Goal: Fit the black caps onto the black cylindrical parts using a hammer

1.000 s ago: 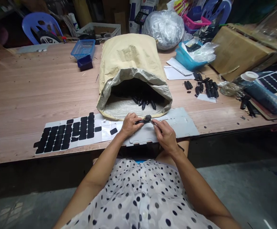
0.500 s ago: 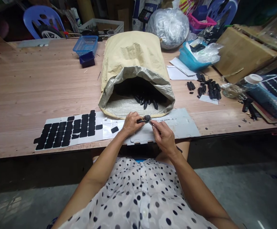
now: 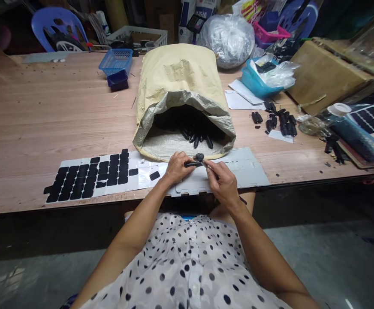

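My left hand [image 3: 178, 167] is closed around a small black part [image 3: 192, 164] with a round dark knob at its right end. Pinched in my right hand [image 3: 223, 180] is a thin metal-looking tool [image 3: 208, 166], its tip close to the knob; whether they touch I cannot tell. Both hands are over a pale grey board [image 3: 249, 165] at the table's front edge. Just beyond them lies a yellow sack [image 3: 180, 60], its mouth facing me, with several slim black pieces [image 3: 209, 141] inside. Left of my left hand, a white sheet holds several black rounded stickers [image 3: 82, 171].
Several black pieces [image 3: 286, 124] lie in a pile on the right, near a cardboard box [image 3: 328, 77] and a turquoise basket [image 3: 260, 88]. Behind the sack sits a stuffed plastic bag [image 3: 228, 40]. A blue basket [image 3: 118, 60] and a small navy bin [image 3: 118, 81] stand at back left.
My right hand has shifted slightly right, and more of the thin tool shows. The knob end sits a little higher. My left hand keeps its grip.
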`<state>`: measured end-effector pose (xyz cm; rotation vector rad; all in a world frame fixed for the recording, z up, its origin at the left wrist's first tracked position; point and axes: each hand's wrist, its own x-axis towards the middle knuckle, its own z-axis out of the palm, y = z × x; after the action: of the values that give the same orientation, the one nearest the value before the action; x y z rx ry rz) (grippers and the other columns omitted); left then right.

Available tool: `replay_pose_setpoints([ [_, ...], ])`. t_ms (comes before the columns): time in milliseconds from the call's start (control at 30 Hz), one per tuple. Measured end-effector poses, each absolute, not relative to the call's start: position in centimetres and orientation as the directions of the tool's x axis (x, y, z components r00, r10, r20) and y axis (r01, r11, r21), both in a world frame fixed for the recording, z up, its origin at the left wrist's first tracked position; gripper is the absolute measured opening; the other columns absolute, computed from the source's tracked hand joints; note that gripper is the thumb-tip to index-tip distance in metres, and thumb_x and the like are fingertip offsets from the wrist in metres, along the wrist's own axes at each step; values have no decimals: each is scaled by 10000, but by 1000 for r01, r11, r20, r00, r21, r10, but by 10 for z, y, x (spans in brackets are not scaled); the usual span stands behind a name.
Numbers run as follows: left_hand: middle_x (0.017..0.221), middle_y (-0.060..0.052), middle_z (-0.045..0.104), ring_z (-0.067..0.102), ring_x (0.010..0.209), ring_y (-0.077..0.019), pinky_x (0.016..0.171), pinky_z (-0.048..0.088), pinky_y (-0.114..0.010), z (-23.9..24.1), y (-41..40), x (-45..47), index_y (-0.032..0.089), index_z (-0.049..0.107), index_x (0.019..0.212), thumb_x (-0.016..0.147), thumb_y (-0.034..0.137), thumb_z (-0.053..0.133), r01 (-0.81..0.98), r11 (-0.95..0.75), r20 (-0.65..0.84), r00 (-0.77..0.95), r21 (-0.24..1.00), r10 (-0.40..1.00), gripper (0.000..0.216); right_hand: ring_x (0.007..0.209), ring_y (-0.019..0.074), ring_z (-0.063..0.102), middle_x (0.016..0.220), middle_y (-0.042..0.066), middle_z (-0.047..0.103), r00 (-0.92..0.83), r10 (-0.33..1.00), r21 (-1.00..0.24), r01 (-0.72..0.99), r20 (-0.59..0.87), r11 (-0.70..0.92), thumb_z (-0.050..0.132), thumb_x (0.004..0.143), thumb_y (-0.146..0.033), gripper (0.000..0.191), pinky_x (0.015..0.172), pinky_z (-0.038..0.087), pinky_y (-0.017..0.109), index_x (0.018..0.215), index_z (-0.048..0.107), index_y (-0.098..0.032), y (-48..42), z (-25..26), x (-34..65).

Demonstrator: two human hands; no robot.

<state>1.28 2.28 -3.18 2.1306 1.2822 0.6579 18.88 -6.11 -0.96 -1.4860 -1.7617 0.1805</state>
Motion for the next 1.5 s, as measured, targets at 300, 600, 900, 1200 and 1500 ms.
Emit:
replay_pose_setpoints([
  [300, 870, -26, 636, 545, 938, -238, 883, 455, -382, -32, 23, 13, 247, 759, 897, 831, 287, 722, 612, -380, 110, 431, 693, 896, 85, 849, 200, 649, 906, 58, 689, 23, 885, -569, 773, 465, 279, 459, 1003, -276, 325, 801, 526, 325, 1186, 726, -253, -61, -18, 191],
  [600, 900, -29, 656, 553, 932, -211, 910, 449, -360, -28, 25, 6, 217, 686, 888, 1011, 339, 487, 530, -362, 113, 444, 767, 889, 264, 837, 248, 539, 868, 90, 633, 244, 840, -431, 902, 484, -14, 501, 934, -255, 291, 776, 437, 370, 1082, 751, -239, -32, -42, 242],
  [900, 910, -45, 650, 572, 927, -210, 914, 459, -360, -30, 26, -3, 210, 614, 826, 1029, 321, 385, 471, -347, 132, 431, 811, 893, 326, 858, 248, 477, 893, 94, 604, 231, 852, -308, 947, 470, -87, 522, 926, -233, 282, 709, 328, 345, 1105, 741, -232, -33, -52, 231],
  [1200, 894, -23, 672, 586, 910, -208, 858, 498, -345, -20, 19, -1, 215, 644, 845, 885, 370, 654, 464, -301, 112, 390, 833, 914, 161, 852, 247, 486, 864, 87, 595, 198, 828, -253, 965, 525, -71, 518, 918, -223, 284, 701, 334, 346, 1096, 738, -233, -30, -53, 231],
  [1500, 795, -2, 678, 581, 707, -138, 676, 462, -247, -11, -73, -4, 186, 706, 905, 804, 394, 732, 262, -126, -149, 816, 957, 559, 233, 856, 246, 482, 883, 88, 591, 204, 847, -259, 962, 491, -82, 516, 926, -223, 288, 700, 335, 346, 1118, 731, -237, -31, -51, 229],
])
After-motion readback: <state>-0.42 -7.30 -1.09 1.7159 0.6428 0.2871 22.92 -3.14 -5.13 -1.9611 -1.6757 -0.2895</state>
